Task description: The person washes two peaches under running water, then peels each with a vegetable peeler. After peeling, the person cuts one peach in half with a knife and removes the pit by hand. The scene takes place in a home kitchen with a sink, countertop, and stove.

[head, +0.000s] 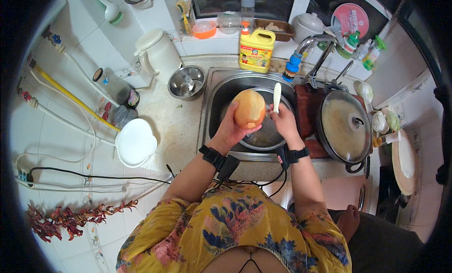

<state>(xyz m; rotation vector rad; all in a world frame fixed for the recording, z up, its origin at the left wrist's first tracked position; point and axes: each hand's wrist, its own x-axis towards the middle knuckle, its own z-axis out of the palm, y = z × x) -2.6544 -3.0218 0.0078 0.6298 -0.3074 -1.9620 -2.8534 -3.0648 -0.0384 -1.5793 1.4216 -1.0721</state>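
Observation:
My left hand (229, 127) cradles a large oval orange gourd or fruit (249, 105) from its left side and underneath. Paler strips run down its surface, as though part of the skin is off. Close to its right side, my right hand (284, 122) grips a white-handled kitchen tool (277, 93) with the handle pointing up. The tool's working end is hidden by the fingers, so its kind cannot be told. Both hands are over a stainless steel sink (216, 91). Below them, a round metal basin (266, 140) sits in the sink.
A steel bowl (187, 83) and white pitcher (160, 50) stand left of the sink. Behind it are a yellow detergent jug (257, 50) and a faucet (315, 63). To the right is a lidded pan (342, 126). A white bowl-like container (136, 142) is at far left.

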